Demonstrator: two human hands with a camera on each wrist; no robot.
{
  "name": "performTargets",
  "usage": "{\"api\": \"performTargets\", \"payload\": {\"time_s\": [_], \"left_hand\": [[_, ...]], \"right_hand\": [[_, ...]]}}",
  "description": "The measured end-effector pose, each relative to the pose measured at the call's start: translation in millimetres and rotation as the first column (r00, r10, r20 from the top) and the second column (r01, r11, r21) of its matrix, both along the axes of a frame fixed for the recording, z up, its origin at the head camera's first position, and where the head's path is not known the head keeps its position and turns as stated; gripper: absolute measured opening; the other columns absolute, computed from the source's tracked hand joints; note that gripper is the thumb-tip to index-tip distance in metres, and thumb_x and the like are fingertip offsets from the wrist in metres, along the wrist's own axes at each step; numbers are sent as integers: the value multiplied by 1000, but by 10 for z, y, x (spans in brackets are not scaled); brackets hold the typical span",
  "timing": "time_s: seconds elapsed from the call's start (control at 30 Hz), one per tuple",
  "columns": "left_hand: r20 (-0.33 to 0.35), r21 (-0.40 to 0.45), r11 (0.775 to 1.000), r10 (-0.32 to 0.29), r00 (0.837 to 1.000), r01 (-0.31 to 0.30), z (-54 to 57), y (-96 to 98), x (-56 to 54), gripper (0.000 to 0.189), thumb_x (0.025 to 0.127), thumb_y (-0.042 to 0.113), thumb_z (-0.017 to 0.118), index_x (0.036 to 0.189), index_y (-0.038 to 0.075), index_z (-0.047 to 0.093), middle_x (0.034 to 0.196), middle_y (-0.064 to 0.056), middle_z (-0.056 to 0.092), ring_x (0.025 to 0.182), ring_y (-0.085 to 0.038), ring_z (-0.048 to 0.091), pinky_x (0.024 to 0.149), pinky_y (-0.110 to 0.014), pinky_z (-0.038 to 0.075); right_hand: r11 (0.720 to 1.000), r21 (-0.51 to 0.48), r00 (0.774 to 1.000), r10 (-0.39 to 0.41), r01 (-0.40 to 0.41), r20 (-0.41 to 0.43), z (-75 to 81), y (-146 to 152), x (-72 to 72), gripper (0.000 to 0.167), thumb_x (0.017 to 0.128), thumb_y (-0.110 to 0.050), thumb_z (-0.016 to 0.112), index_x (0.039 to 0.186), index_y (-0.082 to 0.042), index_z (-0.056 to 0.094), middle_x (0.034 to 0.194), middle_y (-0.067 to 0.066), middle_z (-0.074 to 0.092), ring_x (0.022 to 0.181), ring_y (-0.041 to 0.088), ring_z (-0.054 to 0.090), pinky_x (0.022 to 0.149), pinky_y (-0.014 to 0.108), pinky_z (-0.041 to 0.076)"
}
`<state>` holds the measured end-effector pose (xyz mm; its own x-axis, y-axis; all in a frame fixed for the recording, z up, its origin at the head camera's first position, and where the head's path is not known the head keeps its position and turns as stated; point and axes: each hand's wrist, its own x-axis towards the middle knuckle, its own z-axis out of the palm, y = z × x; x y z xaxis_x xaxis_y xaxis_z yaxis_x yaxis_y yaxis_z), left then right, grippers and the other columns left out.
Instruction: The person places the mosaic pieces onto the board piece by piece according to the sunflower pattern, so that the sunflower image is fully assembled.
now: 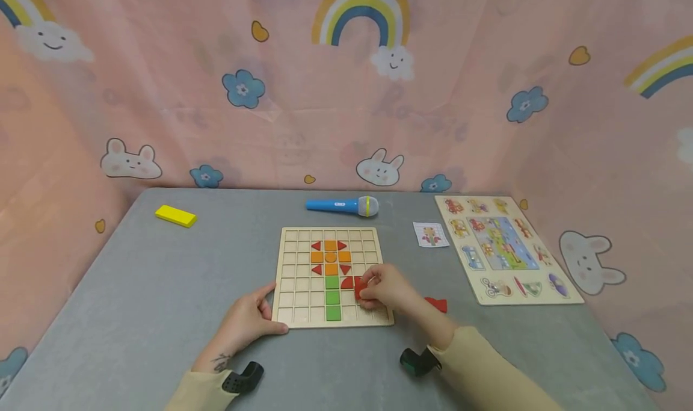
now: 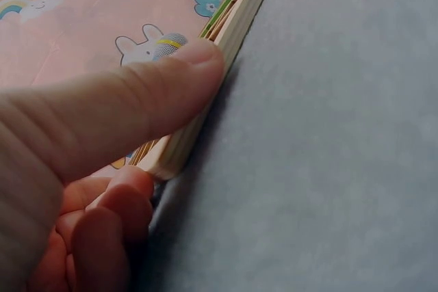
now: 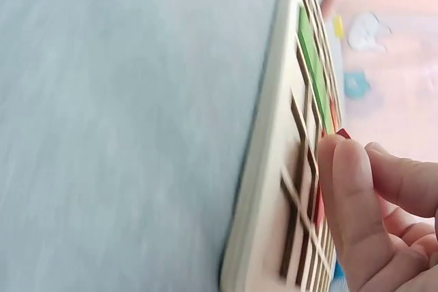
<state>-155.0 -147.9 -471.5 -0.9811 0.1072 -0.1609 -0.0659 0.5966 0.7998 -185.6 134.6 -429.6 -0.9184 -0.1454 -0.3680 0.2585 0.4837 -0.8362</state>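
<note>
A light wooden grid board lies on the grey table. Orange squares, an orange round piece, red triangles and a column of green squares fill some of its cells. My left hand holds the near left corner, thumb along the front edge and fingers at the left side. Between thumb and fingertips, my right hand pinches a small red piece over the board's right part. Beside that hand, a red curved piece sits in a cell.
More red pieces lie by the right forearm. A blue toy microphone is behind the board, and a yellow block lies far left. To the right are a small picture card and a wooden picture puzzle. A pink patterned curtain hangs behind.
</note>
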Motion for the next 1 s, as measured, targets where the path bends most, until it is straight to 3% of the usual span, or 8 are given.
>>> {"api": "performTargets", "payload": {"time_s": [0.33,0.47,0.73,1.0], "left_hand": [[-8,0,1000,-4,1000,4,-6,3,0,98,52,15,90,137,1,43,62,-1,50,54,-14,43,49,-25,33],[-8,5,1000,-7,1000,7,-3,2,-6,98,52,15,90,137,0,43,62,-2,50,54,-13,43,50,-25,33],[-9,4,1000,-8,1000,8,-1,6,-4,99,52,15,90,137,0,42,62,-2,50,55,-13,43,50,-25,33],[-9,0,1000,-6,1000,6,-3,5,-7,99,52,15,90,137,0,43,62,-1,50,54,-13,42,50,-25,33]], "right_hand": [[996,72,999,46,-44,-27,-84,-225,12,7,82,-2,66,87,1,62,60,4,57,46,10,50,46,18,43],[995,82,995,57,-51,-77,-95,-255,30,7,82,-1,66,85,0,59,56,4,53,44,11,49,44,19,41],[977,196,978,122,-88,-171,-57,-292,49,12,79,-1,67,78,-2,55,52,6,52,41,12,47,42,21,35],[964,250,969,138,-85,-203,-39,-326,54,12,78,1,67,73,-1,56,58,4,50,42,11,46,42,21,33]]}}
